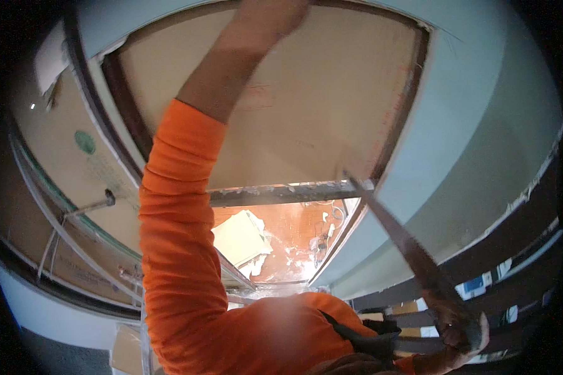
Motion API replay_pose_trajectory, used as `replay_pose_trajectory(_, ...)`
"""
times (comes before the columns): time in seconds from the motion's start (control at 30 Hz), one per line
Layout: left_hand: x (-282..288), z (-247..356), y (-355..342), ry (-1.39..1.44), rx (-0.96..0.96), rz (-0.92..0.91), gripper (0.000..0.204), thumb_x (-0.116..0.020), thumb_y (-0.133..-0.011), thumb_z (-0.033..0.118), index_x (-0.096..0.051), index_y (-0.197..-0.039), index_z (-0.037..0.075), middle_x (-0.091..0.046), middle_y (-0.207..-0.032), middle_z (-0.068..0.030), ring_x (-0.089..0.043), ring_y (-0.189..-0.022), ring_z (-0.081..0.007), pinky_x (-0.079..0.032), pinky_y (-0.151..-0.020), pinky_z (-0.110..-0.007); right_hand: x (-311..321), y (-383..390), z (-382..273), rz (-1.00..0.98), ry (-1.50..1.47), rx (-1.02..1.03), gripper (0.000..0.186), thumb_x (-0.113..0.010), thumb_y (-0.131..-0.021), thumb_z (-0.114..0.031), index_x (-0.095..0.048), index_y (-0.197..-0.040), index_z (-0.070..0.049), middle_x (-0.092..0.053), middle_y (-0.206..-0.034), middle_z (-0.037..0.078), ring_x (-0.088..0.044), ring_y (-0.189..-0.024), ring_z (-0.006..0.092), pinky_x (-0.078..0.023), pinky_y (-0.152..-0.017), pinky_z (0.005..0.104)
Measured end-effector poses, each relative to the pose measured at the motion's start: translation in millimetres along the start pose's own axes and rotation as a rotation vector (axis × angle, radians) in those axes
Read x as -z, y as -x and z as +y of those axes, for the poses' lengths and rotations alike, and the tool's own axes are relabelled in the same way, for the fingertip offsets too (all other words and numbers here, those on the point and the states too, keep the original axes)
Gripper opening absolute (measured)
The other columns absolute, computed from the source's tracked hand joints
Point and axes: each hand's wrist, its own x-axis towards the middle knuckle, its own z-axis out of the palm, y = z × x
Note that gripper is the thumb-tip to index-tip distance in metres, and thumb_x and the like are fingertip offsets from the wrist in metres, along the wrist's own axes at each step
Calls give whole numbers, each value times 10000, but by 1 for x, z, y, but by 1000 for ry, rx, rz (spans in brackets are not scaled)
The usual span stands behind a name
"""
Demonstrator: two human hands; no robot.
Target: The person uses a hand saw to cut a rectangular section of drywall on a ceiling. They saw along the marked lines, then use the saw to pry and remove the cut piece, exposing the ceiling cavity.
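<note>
My right hand (463,340), low at the right, is wrapped round the handle end of a hand saw (399,234). The long, toothed blade slants up and left. Its tip blurs near the lower right corner of a large tan board (306,112), and I cannot tell whether they touch. Dark edges border the board on both sides. My left arm, in an orange sleeve, stretches up across the board. At the top edge of the picture, my left hand (275,19) is partly cut off, with its fingers out of sight.
A worn metal bar (275,195) crosses below the board. Beneath it, pale sheets (239,237) and a cable (336,215) lie on a reddish floor. A pale blue panel (456,119) curves along the right. Metal rods (56,219) and another tan board (97,162) stand left.
</note>
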Motion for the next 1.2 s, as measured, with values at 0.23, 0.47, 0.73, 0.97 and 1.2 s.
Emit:
replay_pose_trajectory(0.23,109,-15,60,249,-63,-229,702,-615,-917,97,-333,-1558,131,-304,-1598,-227,-275,-1491,-385,-159,-1253,-522,-8,-21,37,-299,-89,22,1034,-626,-869,-698,-359,-1495,80,-620,-1268,227,-605,-1114,254,-477,-1003,454)
replay_pose_trajectory(0.47,218,-104,141,-14,151,-299,491,-719,-909,223,-590,-1336,18,-610,-1351,-204,-575,-1275,-327,-425,-1105,-478,-50,-76,46,-289,-193,82,847,-648,-878,-545,-432,-1452,39,-641,-1177,235,-641,-950,254,-518,-796,386)
replay_pose_trajectory(0.73,335,-154,274,-233,700,-478,416,-702,-930,278,-669,-1297,87,-703,-1209,-165,-669,-1139,-266,-485,-1018,-411,-92,-143,83,-104,-469,228,648,-673,-888,-371,-515,-1402,-9,-664,-1072,244,-683,-762,255,-566,-559,310)
replay_pose_trajectory(0.97,363,-75,362,-92,1151,-835,530,-661,-951,381,-615,-1354,40,-681,-1191,-269,-665,-1152,-349,-507,-984,-423,-155,-157,18,-153,-519,459,554,-610,-927,-430,-585,-1268,5,-654,-967,208,-668,-712,255,-559,-573,324)
replay_pose_trajectory(1.2,363,-18,454,753,1698,-505,824,-284,-1021,661,-463,-1483,4,-697,-1111,-174,-647,-1029,-240,-496,-912,-358,-178,-177,10,-359,-578,427,775,-695,-834,-666,-654,-1153,39,-707,-903,158,-698,-723,229,-548,-639,316)
